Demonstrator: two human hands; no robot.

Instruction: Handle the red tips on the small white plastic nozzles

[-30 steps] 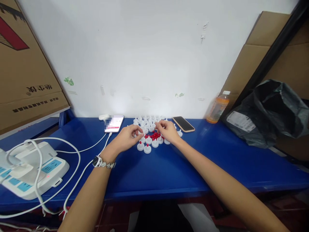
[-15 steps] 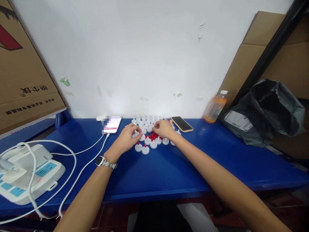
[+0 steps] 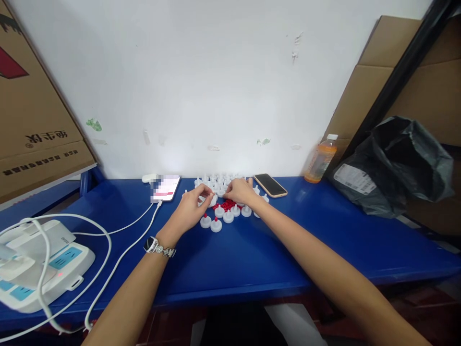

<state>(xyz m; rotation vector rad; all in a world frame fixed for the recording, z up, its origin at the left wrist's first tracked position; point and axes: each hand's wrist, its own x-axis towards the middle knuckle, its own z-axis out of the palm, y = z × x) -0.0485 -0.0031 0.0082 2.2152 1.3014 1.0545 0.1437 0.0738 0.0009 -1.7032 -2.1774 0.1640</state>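
Several white nozzle caps [image 3: 228, 216], round with a short spout on top, stand grouped on the blue table, around a pile of small red tips [image 3: 227, 205]. Two caps at the near left, one of them a red-tipped cap [image 3: 216, 225], carry a red piece on the spout. My left hand [image 3: 192, 207] is closed at the left of the group, its fingertips pinched at a white cap [image 3: 213, 201]. Just to its right my right hand [image 3: 239, 191] is closed too, thumb and finger together above the caps; whatever sits between them is hidden.
A dark-screened phone [image 3: 271, 185] lies right of the caps, and a lit phone [image 3: 166, 188] on a cable lies left. A power strip [image 3: 77, 262] with looped white cables covers the left end. An orange drink bottle [image 3: 321, 161] and a black plastic bag [image 3: 392, 166] stand right, near the white wall.
My left hand has moved slightly up and right, bringing its fingertips nearer to my right hand. The right fingertips have shifted a little left, away from the red pile.
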